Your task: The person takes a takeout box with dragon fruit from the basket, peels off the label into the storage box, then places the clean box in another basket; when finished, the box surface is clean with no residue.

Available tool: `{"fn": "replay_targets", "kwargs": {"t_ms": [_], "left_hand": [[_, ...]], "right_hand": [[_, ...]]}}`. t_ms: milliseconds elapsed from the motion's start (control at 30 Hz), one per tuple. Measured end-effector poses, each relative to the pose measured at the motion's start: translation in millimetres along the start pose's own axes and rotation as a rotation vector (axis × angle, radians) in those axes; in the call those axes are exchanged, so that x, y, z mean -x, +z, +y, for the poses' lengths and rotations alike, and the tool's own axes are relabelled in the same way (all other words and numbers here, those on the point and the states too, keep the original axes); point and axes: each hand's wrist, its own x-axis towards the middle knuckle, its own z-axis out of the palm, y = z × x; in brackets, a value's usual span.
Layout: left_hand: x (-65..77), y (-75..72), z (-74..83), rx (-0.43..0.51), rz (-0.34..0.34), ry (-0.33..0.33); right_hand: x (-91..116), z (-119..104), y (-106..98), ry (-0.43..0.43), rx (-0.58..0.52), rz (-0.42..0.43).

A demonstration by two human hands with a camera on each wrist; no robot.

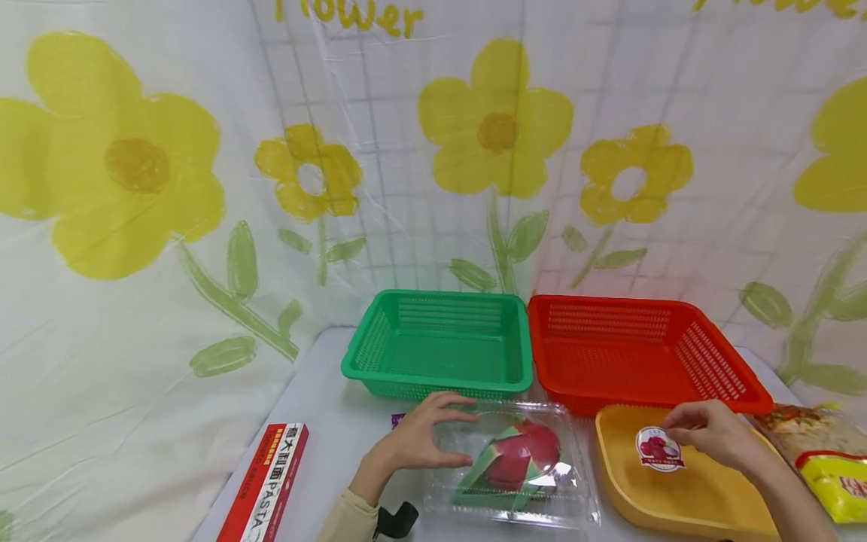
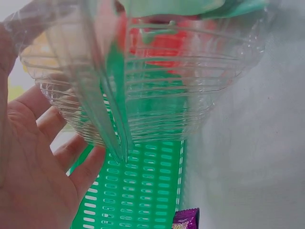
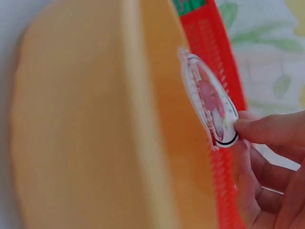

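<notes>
My right hand point(image 1: 711, 433) pinches the edge of a round fruit sticker point(image 1: 658, 449) between thumb and fingertips, over the yellow tray point(image 1: 623, 497). Red fruit is printed on the sticker, which appears nearly edge-on in the right wrist view. My left hand point(image 1: 427, 436) is at the left side of a clear plastic clamshell box point(image 1: 576, 493), with thumb and fingers spread apart. The left wrist view has those fingers beside the box's ribbed wall. Inside the closed box lies a red dragon fruit point(image 1: 521, 455) with green parts.
A green basket point(image 1: 440, 388) and a red basket point(image 1: 650, 403) stand side by side at the back. To the left lies a pasta box point(image 1: 264, 482). A yellow food packet point(image 1: 840, 489) is at far right. A small purple wrapper point(image 2: 187, 219) sits near the green basket.
</notes>
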Motion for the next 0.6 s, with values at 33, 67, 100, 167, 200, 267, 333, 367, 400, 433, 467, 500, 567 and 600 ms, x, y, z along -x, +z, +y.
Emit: {"fn": "replay_targets", "kwargs": {"t_ms": [33, 67, 100, 167, 200, 267, 333, 367, 400, 433, 467, 500, 567, 600], "left_hand": [[-0.7, 1.1, 0.3, -0.001, 0.001, 0.003], [-1.4, 2.4, 0.1, 0.000, 0.002, 0.005], [-0.8, 2.2, -0.5, 0.000, 0.005, 0.004], [0.0, 2.3, -1.9, 0.000, 0.009, 0.005], [0.2, 2.3, -1.9, 0.005, 0.008, 0.006], [0.4, 2.5, -2.4, 0.010, 0.009, 0.010], [0.6, 2.0, -1.8, 0.010, 0.010, 0.011], [0.8, 2.0, -1.9, 0.009, 0.012, 0.012], [0.8, 1.9, -1.7, 0.006, 0.013, 0.013], [0.7, 1.7, -1.5, 0.006, 0.014, 0.015], [0.5, 1.3, -1.0, 0.004, 0.014, 0.015], [0.4, 1.0, -0.7, 0.004, 0.012, 0.015], [-0.1, 0.4, -0.3, 0.002, 0.010, 0.015], [-0.5, 0.2, 0.2, 0.004, 0.007, 0.012]], "right_hand": [[4, 5, -1, 0.037, -0.011, -0.007], [6, 10, -1, 0.075, -0.023, -0.010], [6, 14, -1, 0.102, -0.034, -0.012], [7, 23, 1, 0.157, -0.051, -0.013], [8, 27, 2, 0.180, -0.059, -0.013], [8, 33, 3, 0.204, -0.066, -0.016], [8, 38, 5, 0.224, -0.064, -0.010], [8, 39, 5, 0.229, -0.064, -0.008], [8, 41, 6, 0.231, -0.063, -0.005], [8, 43, 7, 0.231, -0.063, -0.003], [8, 44, 7, 0.237, -0.061, 0.000], [8, 45, 8, 0.242, -0.059, 0.005], [7, 47, 9, 0.245, -0.056, 0.012], [7, 48, 9, 0.243, -0.053, 0.017]]}}
